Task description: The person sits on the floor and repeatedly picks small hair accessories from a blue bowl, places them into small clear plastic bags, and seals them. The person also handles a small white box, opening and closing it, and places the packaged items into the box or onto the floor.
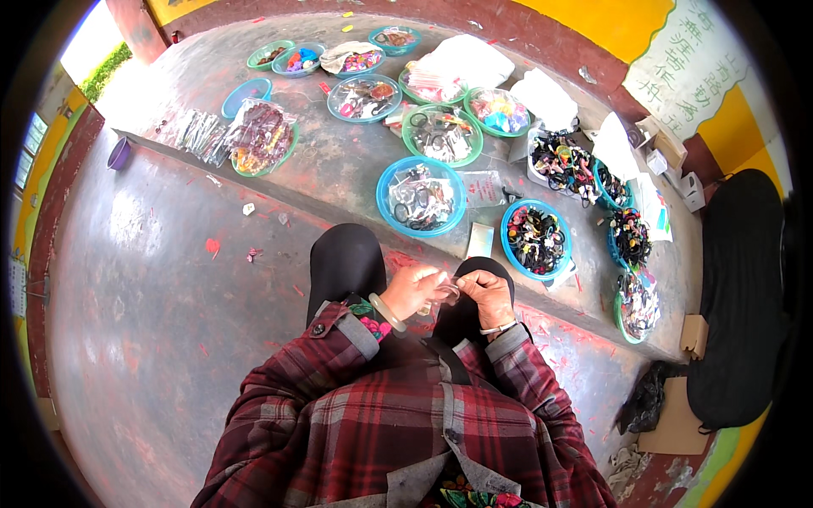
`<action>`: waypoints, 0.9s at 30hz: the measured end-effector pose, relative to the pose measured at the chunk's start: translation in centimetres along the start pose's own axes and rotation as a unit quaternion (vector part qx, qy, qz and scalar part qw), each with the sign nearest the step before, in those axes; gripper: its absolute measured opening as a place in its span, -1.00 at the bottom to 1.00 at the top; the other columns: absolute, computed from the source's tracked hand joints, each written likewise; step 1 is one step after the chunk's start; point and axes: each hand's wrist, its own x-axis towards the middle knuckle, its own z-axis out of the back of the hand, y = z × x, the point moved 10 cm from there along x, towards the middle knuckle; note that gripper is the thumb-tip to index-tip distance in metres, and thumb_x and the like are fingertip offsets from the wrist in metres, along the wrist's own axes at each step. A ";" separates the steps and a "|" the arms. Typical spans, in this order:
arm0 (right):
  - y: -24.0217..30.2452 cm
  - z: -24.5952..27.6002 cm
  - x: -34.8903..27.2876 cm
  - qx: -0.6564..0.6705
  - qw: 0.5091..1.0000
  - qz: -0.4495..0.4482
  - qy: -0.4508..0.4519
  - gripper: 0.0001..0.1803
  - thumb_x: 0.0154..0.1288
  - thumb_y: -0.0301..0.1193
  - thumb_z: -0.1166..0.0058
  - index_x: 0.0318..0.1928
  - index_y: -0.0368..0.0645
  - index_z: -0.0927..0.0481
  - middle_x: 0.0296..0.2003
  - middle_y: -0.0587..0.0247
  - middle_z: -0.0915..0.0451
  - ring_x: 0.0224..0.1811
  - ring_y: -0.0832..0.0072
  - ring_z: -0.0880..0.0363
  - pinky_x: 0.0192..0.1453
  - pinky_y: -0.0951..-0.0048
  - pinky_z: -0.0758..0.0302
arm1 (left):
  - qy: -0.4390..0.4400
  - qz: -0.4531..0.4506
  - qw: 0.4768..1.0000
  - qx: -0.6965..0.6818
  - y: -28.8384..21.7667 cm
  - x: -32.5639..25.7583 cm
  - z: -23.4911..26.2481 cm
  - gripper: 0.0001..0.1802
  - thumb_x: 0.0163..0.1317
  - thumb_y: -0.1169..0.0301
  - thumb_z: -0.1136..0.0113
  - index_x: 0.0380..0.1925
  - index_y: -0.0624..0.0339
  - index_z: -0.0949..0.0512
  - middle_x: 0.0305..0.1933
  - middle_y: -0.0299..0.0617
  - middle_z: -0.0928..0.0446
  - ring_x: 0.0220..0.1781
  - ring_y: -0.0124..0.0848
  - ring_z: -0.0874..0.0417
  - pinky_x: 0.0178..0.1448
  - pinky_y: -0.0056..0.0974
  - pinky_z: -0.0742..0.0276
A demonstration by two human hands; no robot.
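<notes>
Above my knees, my left hand [411, 292] and my right hand [486, 298] meet with bent fingers. Between them is a small see-through plastic piece [446, 291], perhaps a little bag; its exact kind is too small to tell. The fingers of both hands are closed on it. Just ahead on the raised step stands a blue basket [384, 212] of black hair ties in see-through bags. To its right is another blue basket [506, 247], heaped with dark hair ties and small coloured ornaments. A pale card [480, 240] lies between these two baskets.
Several more baskets stand on the concrete step, among them a green one [406, 140] and a blue one [332, 103]. A white box [530, 161] of hair ties sits at the right. A long black bag [738, 296] leans by the wall. A purple bowl [119, 154] is on the left floor.
</notes>
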 end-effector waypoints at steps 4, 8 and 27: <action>-0.7 0.8 0.0 -0.003 1.000 -0.006 -0.001 -0.94 0.15 -0.55 -0.10 -0.38 -0.30 -0.58 -0.48 0.35 -0.58 -0.43 0.66 -0.48 -0.30 0.65 -0.41 | 0.007 -0.025 0.999 -0.024 -0.4 0.0 -0.1 -0.68 0.31 0.32 0.07 -0.19 0.43 -0.44 -0.24 -0.11 -0.53 -0.22 -0.38 -0.62 -0.16 -0.37 -0.57; -0.6 0.9 -0.3 -0.008 1.000 -0.011 -0.004 -0.93 0.17 -0.54 -0.09 -0.38 -0.31 -0.59 -0.47 0.35 -0.58 -0.42 0.66 -0.48 -0.27 0.65 -0.41 | 0.020 -0.031 0.999 -0.030 -0.1 0.2 -0.1 -0.69 0.32 0.32 0.09 -0.21 0.44 -0.44 -0.22 -0.09 -0.53 -0.21 -0.37 -0.62 -0.14 -0.38 -0.57; 4.6 -2.0 -2.4 -0.340 0.921 0.190 0.013 -0.96 0.00 -0.61 -0.12 -0.45 -0.28 -0.56 -0.53 0.20 -0.51 -0.45 0.42 -0.52 -0.35 0.50 -0.42 | 0.029 -0.050 0.956 0.287 -2.5 -0.9 -1.1 -0.84 0.14 0.41 -0.17 -0.34 0.29 -0.58 -0.51 -0.20 -0.58 -0.56 -0.54 -0.57 -0.50 -0.44 -0.45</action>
